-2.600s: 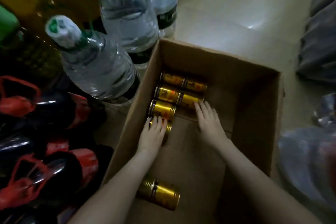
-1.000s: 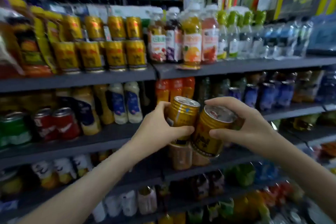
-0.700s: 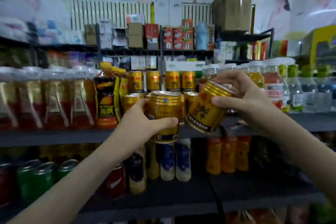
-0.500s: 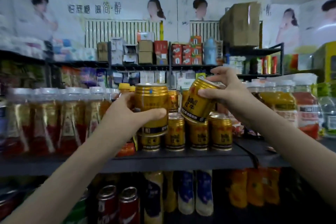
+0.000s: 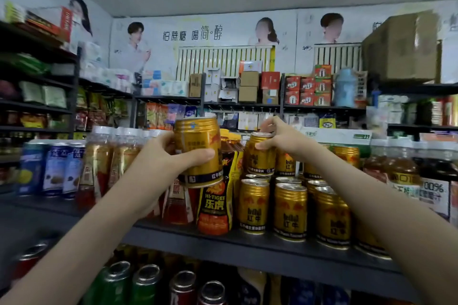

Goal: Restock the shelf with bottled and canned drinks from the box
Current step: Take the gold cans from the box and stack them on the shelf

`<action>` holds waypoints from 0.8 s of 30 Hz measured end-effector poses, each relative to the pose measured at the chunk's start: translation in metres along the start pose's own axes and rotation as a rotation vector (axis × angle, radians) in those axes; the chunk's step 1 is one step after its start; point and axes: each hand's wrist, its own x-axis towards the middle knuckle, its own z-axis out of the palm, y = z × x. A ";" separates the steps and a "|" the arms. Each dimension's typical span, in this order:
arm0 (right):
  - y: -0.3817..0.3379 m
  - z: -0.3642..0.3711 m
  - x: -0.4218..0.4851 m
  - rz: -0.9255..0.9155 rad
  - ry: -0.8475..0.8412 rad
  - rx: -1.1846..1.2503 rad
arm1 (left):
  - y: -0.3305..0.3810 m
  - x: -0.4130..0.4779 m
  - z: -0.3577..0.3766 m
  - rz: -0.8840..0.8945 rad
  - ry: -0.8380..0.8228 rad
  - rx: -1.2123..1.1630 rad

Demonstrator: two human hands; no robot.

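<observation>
Left hand is curled round a gold can, held up mid-frame in front of the shelf. Right hand pinches the rim of a second gold can on top of the stacked cans, centre right. A Hi-Tiger pouch stands between them.

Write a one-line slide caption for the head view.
Left hand holds a gold can before the shelf; right hand grips a second gold can by its top, above the lower cans.
</observation>
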 end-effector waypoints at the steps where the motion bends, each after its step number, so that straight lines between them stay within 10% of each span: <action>1: 0.002 0.002 0.003 -0.003 -0.026 -0.021 | -0.003 0.000 0.000 0.000 0.007 0.002; 24: 0.018 -0.002 -0.017 -0.211 -0.167 -0.475 | -0.032 0.010 0.019 -0.020 -0.039 -0.006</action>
